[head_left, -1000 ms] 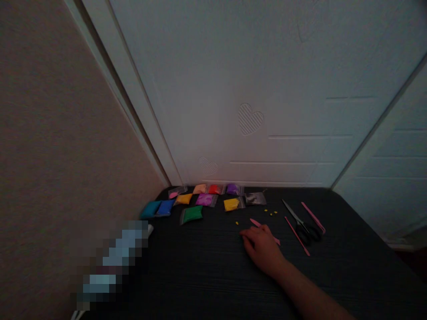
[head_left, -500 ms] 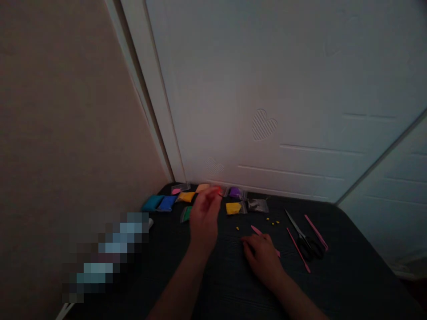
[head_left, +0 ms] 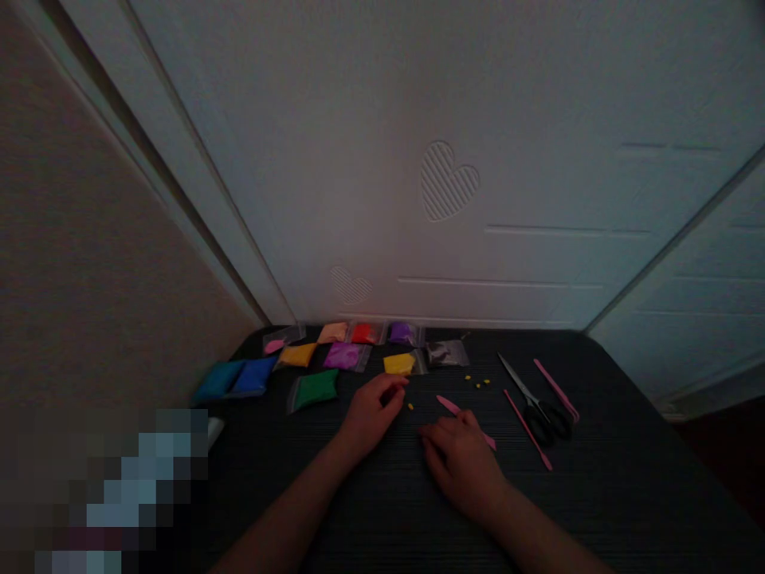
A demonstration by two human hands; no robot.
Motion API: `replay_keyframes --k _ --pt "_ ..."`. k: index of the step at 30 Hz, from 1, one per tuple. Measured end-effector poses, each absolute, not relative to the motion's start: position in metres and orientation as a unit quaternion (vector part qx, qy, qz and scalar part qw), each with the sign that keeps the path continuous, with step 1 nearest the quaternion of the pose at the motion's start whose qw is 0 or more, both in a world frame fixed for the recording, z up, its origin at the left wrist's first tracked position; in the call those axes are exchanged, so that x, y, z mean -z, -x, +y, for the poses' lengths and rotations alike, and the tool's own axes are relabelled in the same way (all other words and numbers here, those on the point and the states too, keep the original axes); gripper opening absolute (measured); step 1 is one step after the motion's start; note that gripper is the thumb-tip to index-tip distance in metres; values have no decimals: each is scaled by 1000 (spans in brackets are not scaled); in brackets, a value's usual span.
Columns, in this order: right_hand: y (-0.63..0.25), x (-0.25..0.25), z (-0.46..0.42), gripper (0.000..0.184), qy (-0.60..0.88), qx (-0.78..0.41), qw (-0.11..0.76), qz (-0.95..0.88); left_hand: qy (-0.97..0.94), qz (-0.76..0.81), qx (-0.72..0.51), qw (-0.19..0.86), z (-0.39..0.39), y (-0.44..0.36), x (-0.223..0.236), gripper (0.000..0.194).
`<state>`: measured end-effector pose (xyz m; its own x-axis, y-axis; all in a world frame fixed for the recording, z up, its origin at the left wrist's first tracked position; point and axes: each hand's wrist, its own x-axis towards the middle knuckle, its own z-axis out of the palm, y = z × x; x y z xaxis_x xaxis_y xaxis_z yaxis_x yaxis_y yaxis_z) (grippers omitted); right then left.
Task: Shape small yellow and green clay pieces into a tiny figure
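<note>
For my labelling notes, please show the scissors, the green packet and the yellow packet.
Scissors (head_left: pixel 531 397): head view, where blades meet handles.
Green packet (head_left: pixel 316 388): head view, middle of green face.
Yellow packet (head_left: pixel 398 364): head view, its yellow part.

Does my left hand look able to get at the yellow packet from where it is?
Probably yes: the left hand is right by the near edge of the yellow packet, with nothing visible between them.

The pink knife (head_left: pixel 448 405) looks smooth plastic, the scissor blades (head_left: pixel 515 378) metal (faintly shiny), the tabletop (head_left: pixel 370 518) matt, grooved.
</note>
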<state>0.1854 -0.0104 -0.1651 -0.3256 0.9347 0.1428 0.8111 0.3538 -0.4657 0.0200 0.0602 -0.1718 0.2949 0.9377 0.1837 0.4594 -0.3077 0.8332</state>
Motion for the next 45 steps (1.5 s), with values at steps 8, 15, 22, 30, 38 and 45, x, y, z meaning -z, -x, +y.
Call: replay_keyframes --k 8,15,22,30,38,45 --pt "-185 167 -7 19 550 -172 180 -797 -741 478 -297 366 66 -13 178 25" --pt "-184 169 -7 19 549 -179 178 -797 -755 475 -271 361 68 -12 176 30" --pt "-185 170 -8 22 546 -175 178 -800 -770 454 -260 365 67 -13 176 32" --pt "-182 170 -8 22 548 -172 198 -795 -766 456 -268 364 66 -12 178 30" --pt "-181 168 -11 20 550 -174 196 -793 -744 481 -311 346 63 -11 179 21" --pt "-181 166 -11 24 550 -169 192 -795 -722 491 -340 350 62 -8 179 20"
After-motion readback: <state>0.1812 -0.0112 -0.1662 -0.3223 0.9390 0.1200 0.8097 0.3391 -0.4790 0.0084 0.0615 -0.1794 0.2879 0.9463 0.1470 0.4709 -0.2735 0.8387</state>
